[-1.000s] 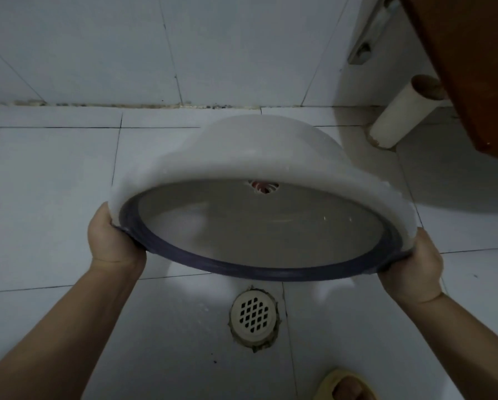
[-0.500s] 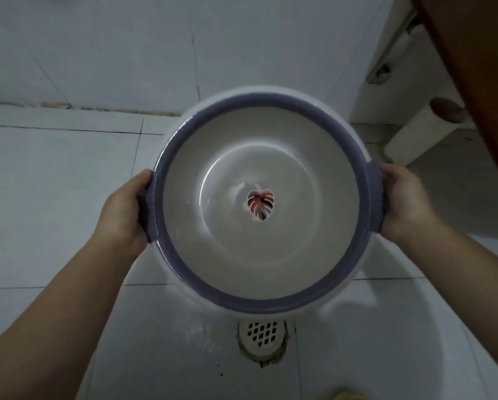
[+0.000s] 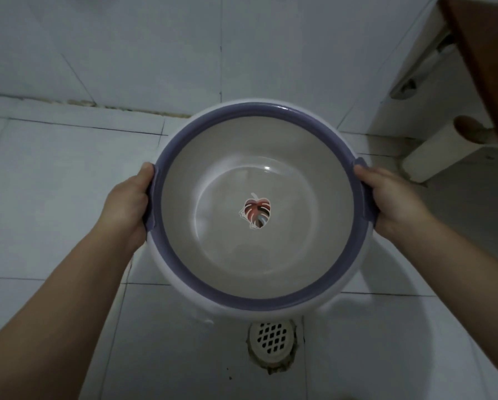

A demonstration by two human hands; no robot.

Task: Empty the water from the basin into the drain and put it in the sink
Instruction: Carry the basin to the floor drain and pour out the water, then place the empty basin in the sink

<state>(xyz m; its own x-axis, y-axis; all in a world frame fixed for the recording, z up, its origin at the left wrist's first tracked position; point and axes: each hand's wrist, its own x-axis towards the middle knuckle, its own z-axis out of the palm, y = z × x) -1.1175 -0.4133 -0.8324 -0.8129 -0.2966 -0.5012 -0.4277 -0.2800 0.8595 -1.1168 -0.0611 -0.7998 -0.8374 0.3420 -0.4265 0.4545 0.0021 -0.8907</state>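
A round white basin (image 3: 213,255) with a purple rim and a red leaf sticker at its bottom is held level above the floor, mouth up. No standing water shows inside it. My left hand (image 3: 126,206) grips its left handle and my right hand (image 3: 392,203) grips its right handle. The round white floor drain (image 3: 271,340) lies just below the basin's near edge, with wet tile around it. The sink is out of view.
White tiled floor (image 3: 54,183) meets a white tiled wall (image 3: 155,47) at the back. A white pipe (image 3: 441,151) leans at the right, under a brown wooden cabinet edge (image 3: 490,67). A metal bracket (image 3: 403,89) is fixed to the right wall.
The basin has turned from tipped, mouth toward me and down over the drain, back to level with its mouth up. Both hands kept their grip on the handles.
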